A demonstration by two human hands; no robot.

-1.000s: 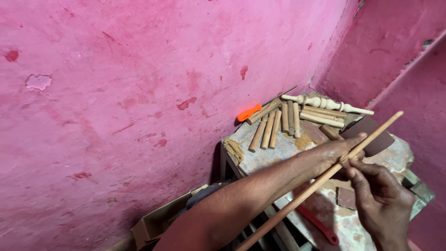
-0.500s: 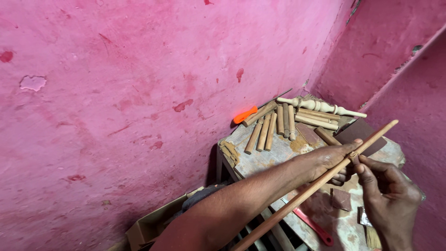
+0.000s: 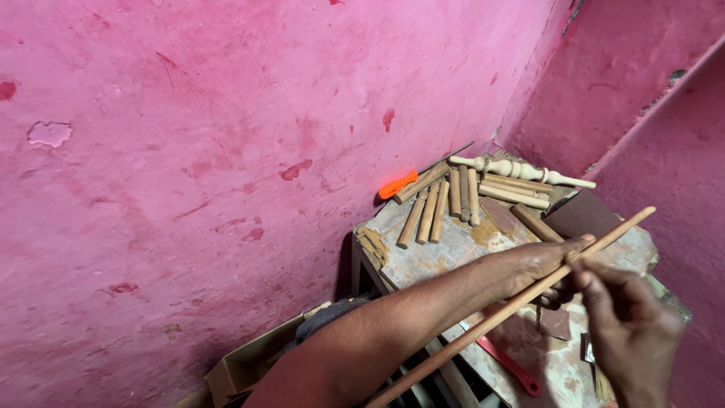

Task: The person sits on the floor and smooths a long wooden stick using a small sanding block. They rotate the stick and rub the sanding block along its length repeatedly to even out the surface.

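Both hands' fingers clamped on long wooden rod (image 3: 513, 302) | left hand (image 3: 540, 264) | right hand (image 3: 627, 325), grip seemingly pinched

A long, thin, bare wooden rod (image 3: 521, 298) slants diagonally above the workbench, tip raised upper right.

Tan wooden stick (image 3: 513, 302), orange tool handle (image 3: 398, 184), blotchy pink wall (image 3: 226, 151), red-handled tool (image 3: 510, 365).

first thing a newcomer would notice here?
The rough pink wall fills the left and top of the view. Low at the right, the left hand and right hand hold a long thin wooden stick slanting across the small worn table. Behind them lie short wooden pegs, a turned spindle and an orange handle.
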